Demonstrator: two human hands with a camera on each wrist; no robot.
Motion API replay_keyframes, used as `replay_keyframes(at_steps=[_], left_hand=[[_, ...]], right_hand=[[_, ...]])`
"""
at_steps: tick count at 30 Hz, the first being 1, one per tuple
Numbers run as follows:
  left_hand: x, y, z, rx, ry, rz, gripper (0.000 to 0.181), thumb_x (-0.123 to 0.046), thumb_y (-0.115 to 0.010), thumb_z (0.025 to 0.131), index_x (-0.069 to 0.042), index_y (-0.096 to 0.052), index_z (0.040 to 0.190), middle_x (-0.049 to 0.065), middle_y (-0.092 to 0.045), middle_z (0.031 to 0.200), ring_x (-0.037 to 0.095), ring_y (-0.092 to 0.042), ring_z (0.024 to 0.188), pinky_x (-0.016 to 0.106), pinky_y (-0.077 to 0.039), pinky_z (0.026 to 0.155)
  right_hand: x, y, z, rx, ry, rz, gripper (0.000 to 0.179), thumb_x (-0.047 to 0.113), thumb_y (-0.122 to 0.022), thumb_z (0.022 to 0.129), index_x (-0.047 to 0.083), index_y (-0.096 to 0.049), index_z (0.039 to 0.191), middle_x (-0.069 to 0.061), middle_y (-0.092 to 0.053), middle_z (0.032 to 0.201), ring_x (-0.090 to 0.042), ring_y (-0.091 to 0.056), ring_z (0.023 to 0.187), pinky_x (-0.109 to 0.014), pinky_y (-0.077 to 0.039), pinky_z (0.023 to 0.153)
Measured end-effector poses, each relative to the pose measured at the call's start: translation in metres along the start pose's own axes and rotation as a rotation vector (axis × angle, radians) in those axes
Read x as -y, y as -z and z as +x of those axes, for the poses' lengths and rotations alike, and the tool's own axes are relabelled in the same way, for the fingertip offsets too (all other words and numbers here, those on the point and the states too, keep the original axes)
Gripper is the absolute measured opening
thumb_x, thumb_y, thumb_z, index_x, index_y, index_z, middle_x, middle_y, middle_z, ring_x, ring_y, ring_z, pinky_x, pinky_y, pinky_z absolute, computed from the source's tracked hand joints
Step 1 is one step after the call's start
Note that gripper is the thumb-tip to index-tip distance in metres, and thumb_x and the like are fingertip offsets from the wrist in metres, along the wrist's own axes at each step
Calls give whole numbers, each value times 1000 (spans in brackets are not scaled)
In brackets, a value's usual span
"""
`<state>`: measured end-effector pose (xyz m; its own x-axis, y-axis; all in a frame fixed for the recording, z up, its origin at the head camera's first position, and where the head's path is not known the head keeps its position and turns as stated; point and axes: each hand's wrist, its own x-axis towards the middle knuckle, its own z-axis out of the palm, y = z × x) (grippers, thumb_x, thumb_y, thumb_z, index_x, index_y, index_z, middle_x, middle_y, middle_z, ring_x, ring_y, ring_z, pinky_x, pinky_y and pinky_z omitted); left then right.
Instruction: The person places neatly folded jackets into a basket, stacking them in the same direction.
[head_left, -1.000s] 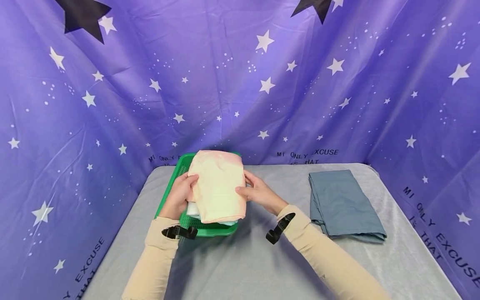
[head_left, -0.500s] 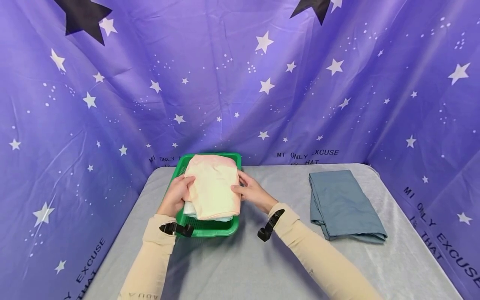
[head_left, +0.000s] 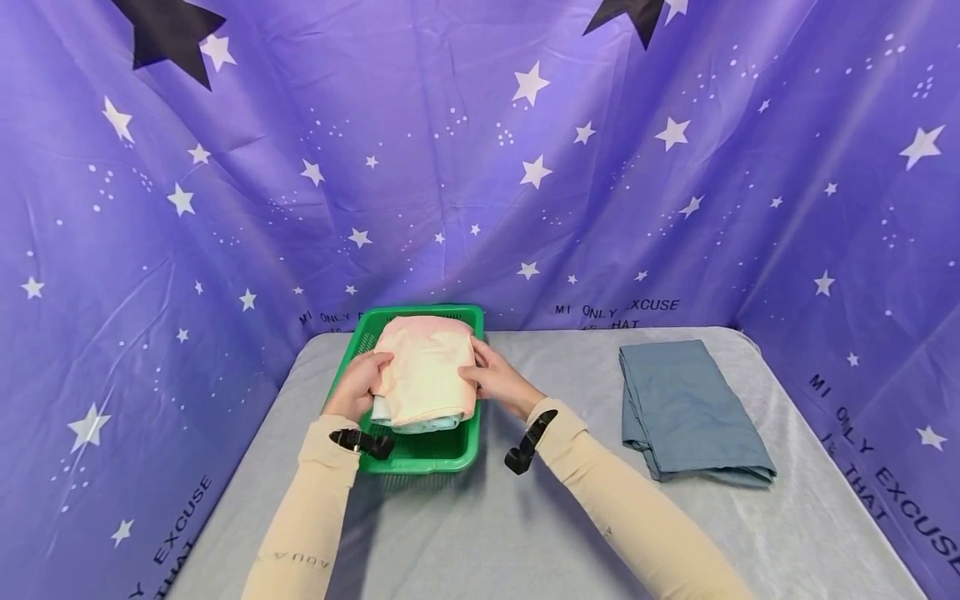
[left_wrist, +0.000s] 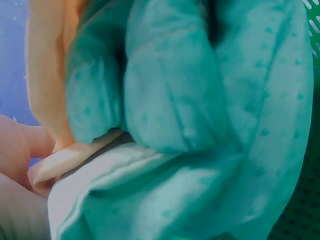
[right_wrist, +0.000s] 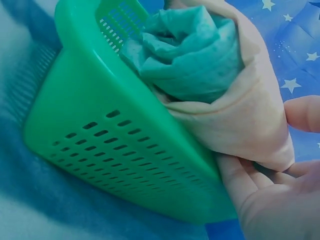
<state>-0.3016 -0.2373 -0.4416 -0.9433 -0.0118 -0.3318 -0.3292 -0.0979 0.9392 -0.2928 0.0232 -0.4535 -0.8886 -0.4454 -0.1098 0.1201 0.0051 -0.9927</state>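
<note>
Both hands hold a folded pale peach cloth (head_left: 426, 367) level over the green plastic basket (head_left: 431, 467). My left hand (head_left: 352, 388) grips its left side, thumb on top; in the left wrist view part of this hand shows at the left edge. On the other side, my right hand (head_left: 506, 382) pinches the cloth between thumb and fingers, its fingers underneath beside the basket rim in the right wrist view. A teal patterned cloth (left_wrist: 170, 95) lies in folds against the peach one, wrapped partly by it, and peeks out below its front edge.
A folded grey-blue cloth (head_left: 693, 408) lies on the right side of the grey-covered table (head_left: 487, 533). Behind and at both sides hangs a purple curtain (head_left: 465, 142) printed with stars. The basket stands near the table's back left.
Both hands have lowered the peach cloth and the teal one with it toward the basket, shifting slightly left. More of the basket's back rim now shows. The grey-blue cloth has stayed put.
</note>
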Motion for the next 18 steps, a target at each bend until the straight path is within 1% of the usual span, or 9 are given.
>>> replay_keyframes(at_steps=[2,3,6,8,10,13,15,16,18], left_hand=[[2,0,5,-4,19,-6,21,-15,-49,107,-6,-50,126,-8,-64,76,5,-64,65,21,-57,63],[3,0,8,-5,31,-6,27,-15,-49,107,-5,-49,132,-8,-64,78,5,-65,66,21,-57,64],[5,1,14,-6,60,-8,44,-15,-49,107,-5,-39,149,-7,-64,81,6,-65,68,22,-58,65],[7,2,18,-13,77,-16,48,-16,-49,107,-6,-37,152,-7,-64,81,7,-65,68,22,-58,65],[9,3,21,-27,87,-19,41,-16,-51,106,-6,-43,146,-7,-64,79,7,-65,66,23,-58,64],[11,4,26,-54,95,-22,20,-14,-54,105,-6,-54,123,-7,-62,71,7,-63,59,22,-57,60],[12,4,28,-68,92,-10,8,-13,-56,103,-6,-57,108,-8,-58,62,6,-60,53,21,-55,56],[13,4,29,-72,91,-1,6,-12,-57,103,-6,-58,103,-8,-56,59,6,-58,50,21,-54,54],[14,4,30,-76,89,26,9,-13,-59,102,-8,-60,95,-9,-50,53,6,-54,45,20,-52,51]], right_hand=[[0,-1,2,-7,-8,0,76,12,-54,104,21,-12,166,-12,-31,167,-25,-63,118,-35,-59,83],[1,-1,2,-10,-13,-2,76,12,-54,104,19,-12,166,-14,-33,166,-25,-63,117,-35,-59,83],[1,-3,4,-15,-30,0,77,11,-56,103,17,-12,166,-16,-38,163,-27,-65,116,-37,-60,85],[3,-4,5,-19,-38,-4,79,11,-57,102,16,-11,166,-17,-41,161,-28,-64,119,-39,-60,87],[3,-6,5,-22,-38,-9,79,11,-57,102,15,-10,166,-18,-43,159,-29,-64,120,-39,-60,88],[5,-8,3,-24,-28,-21,79,10,-57,102,12,-10,166,-19,-45,156,-26,-65,116,-37,-60,87],[6,-10,1,-21,-22,-29,79,10,-57,102,11,-10,166,-21,-44,156,-26,-65,114,-36,-60,86],[6,-11,0,-21,-18,-36,79,10,-57,102,10,-10,166,-22,-43,157,-26,-65,114,-36,-60,87],[8,-14,-4,-30,-17,-69,81,11,-58,101,9,-10,165,-22,-38,160,-29,-63,119,-39,-58,94]])
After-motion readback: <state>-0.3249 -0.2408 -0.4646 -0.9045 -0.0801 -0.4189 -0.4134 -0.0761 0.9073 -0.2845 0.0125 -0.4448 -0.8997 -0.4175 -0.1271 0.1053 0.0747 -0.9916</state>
